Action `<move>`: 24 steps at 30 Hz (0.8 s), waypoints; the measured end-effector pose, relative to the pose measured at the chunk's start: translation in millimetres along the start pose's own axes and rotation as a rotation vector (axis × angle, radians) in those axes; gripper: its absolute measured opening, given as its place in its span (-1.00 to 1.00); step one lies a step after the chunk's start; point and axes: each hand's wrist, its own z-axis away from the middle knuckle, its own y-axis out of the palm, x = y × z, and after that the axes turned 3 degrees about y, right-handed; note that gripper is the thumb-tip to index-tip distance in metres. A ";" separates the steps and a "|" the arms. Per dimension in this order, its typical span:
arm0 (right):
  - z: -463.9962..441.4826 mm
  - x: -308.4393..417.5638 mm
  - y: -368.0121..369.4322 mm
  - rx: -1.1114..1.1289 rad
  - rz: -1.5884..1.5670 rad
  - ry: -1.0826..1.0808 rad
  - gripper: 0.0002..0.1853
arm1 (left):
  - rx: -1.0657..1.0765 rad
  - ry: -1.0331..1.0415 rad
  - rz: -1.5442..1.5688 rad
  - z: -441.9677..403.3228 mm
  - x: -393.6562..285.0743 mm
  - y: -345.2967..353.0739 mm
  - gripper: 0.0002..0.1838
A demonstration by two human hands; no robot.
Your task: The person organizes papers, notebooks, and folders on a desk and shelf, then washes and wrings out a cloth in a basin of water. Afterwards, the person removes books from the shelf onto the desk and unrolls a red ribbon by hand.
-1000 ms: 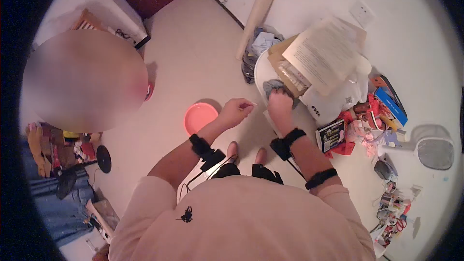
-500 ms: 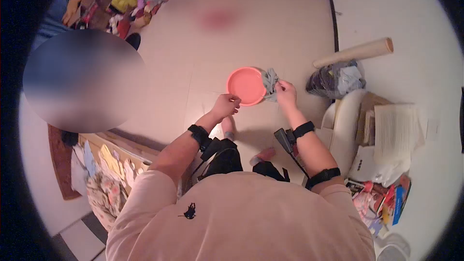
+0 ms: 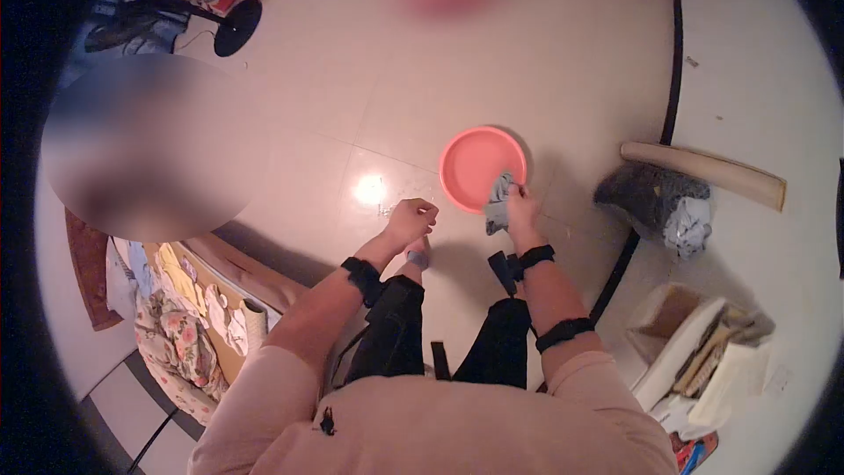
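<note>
A round coral-pink basin (image 3: pixel 453 154) lies on the floor in front of me. My right hand (image 3: pixel 525 209) is closed on a grey cloth (image 3: pixel 498 213), which hangs over the near right rim of the basin. To the left and nearer to me is my left hand (image 3: pixel 411 222), apart from basin and cloth. Its fingers are curled together and nothing shows in them.
Water drops and a bright glare (image 3: pixel 369 189) show on the tiled floor left of the basin. A cardboard tube (image 3: pixel 703 171) and a dark plastic bag (image 3: pixel 651 193) lie by the right wall. Clothes (image 3: pixel 180 277) hang at left; a black round stand base (image 3: pixel 237 28) stands farther back.
My view has shifted, so the basin appears farther right. The right hand has brought the grey cloth from the basin's right side to its near right rim. My left hand is now farther from the basin.
</note>
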 end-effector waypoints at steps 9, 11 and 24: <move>-184.3 -160.7 106.2 -0.167 0.362 -0.665 -0.43 | -0.093 -0.101 0.177 -177.2 121.8 40.7 -0.67; -204.4 -179.0 113.5 -0.131 0.627 -0.886 -0.34 | -0.059 -0.124 0.112 -211.0 152.7 58.6 -0.67; -269.5 -238.4 190.0 0.392 0.735 -0.721 -0.66 | 0.084 -0.211 0.287 -333.9 173.2 107.4 -0.46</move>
